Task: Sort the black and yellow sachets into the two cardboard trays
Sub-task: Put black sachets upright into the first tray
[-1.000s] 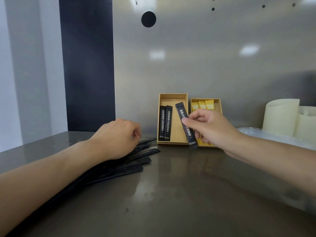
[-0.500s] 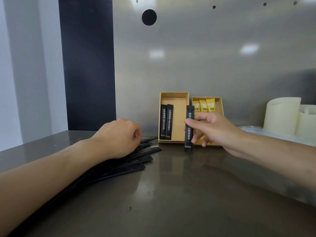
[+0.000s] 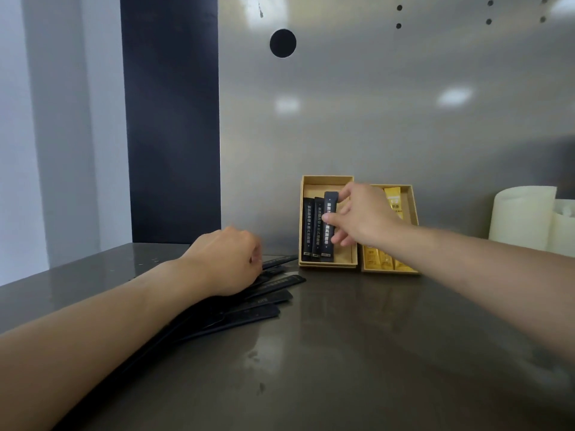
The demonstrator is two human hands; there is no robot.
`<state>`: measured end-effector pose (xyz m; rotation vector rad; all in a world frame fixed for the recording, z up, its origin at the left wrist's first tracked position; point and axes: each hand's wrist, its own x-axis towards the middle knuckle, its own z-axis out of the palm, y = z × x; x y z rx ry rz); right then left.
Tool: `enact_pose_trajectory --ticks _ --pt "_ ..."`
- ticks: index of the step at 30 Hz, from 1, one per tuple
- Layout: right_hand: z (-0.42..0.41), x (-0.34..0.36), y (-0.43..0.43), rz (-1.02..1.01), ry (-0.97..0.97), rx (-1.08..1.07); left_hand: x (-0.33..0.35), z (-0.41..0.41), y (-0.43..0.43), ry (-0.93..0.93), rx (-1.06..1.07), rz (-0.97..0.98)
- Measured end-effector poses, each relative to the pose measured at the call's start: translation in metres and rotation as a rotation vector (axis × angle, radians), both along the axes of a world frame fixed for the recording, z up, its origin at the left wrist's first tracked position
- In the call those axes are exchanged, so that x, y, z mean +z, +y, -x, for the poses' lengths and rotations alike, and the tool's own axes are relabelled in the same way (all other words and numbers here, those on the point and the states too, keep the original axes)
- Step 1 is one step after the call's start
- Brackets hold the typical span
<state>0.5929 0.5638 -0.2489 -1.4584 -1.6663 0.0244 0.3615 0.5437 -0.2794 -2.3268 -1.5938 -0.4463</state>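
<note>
Here the right hand pinches a black sachet inside the left tray. Its long axis runs 12 to 6 o'clock, and it is glossy, with pale lettering down its length. Two other sachets lie at its 9 o'clock. At its 3 is bare tray floor, then the wall beside the right tray. The left hand rests curled on loose sachets on the bench; whether it grips one, I cannot tell.
</note>
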Motion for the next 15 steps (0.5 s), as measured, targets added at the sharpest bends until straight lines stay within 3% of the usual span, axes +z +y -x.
enact_pose_trajectory --ticks 9,15 --pt "0.002 -0.004 0.017 -0.053 -0.176 -0.108 -0.005 0.006 0.015 -0.143 -0.020 0.093" --pt "0.003 -0.007 0.009 -0.167 -0.414 -0.180 -0.004 0.009 0.024 -0.195 -0.020 0.155"
